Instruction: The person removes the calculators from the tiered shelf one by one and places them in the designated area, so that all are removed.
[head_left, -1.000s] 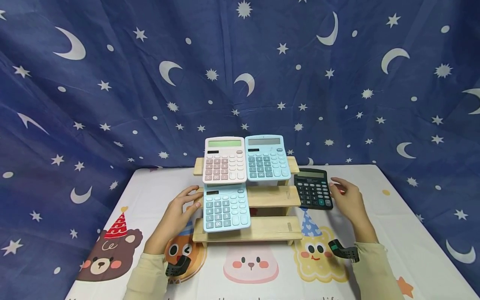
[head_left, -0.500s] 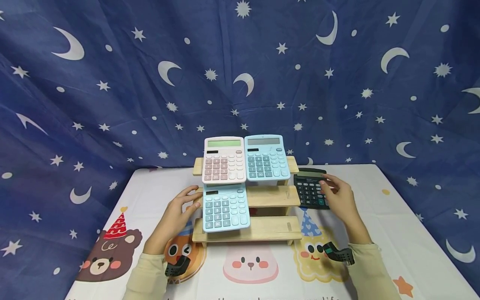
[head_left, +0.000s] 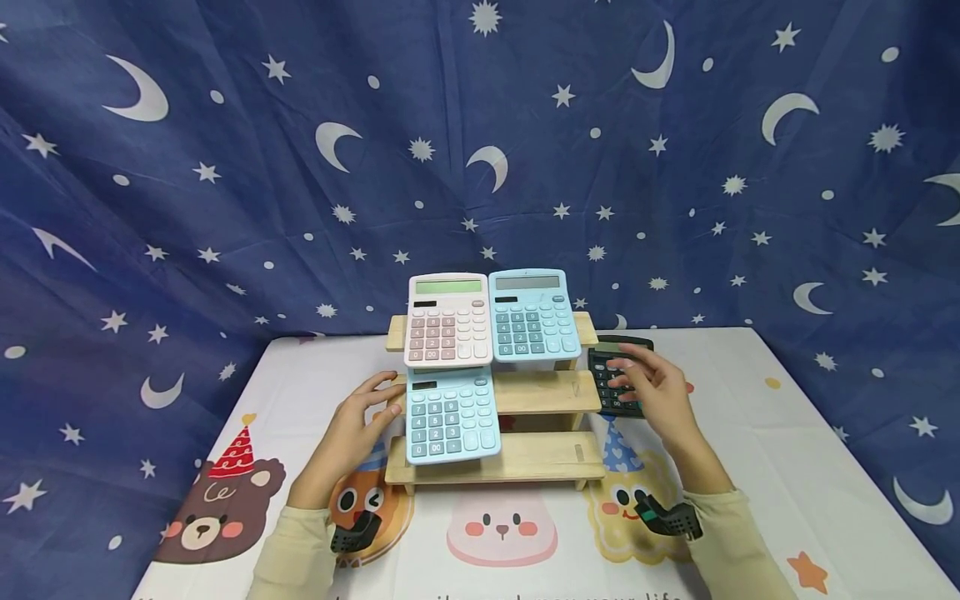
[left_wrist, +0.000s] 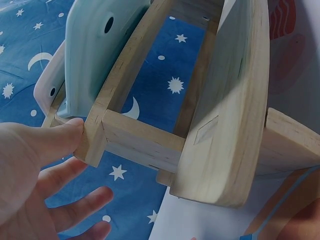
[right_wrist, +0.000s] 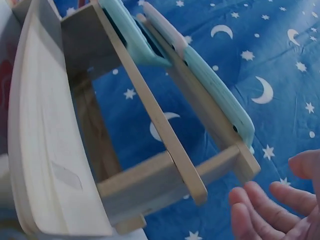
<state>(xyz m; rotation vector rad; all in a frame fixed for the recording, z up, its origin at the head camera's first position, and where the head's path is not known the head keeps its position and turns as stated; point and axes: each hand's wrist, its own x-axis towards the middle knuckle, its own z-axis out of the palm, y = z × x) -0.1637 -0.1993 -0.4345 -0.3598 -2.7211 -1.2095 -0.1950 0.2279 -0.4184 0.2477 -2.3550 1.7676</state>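
A small three-tier wooden shelf (head_left: 551,450) stands mid-table. A white-and-pink calculator (head_left: 448,321) and a light blue calculator (head_left: 534,315) lean side by side on the top tier. Below the white-and-pink one is a second light blue calculator (head_left: 453,417). At the shelf's left end is my left hand (head_left: 356,425); in the left wrist view its thumb and index fingertips are right at a plank's end, the other fingers loosely extended. My right hand (head_left: 663,400), fingers loosely bent and holding nothing, hovers over a black calculator (head_left: 602,385) right of the shelf, hiding part of it.
The white tablecloth (head_left: 795,433) carries printed cartoon figures, among them a bear (head_left: 217,508). A dark blue curtain (head_left: 525,233) with moons and stars hangs behind the table. Black straps with small devices sit at both wrists.
My right hand has moved left from beside the black calculator to over it, covering more of its keys. My left hand, the shelf and the calculators have stayed put.
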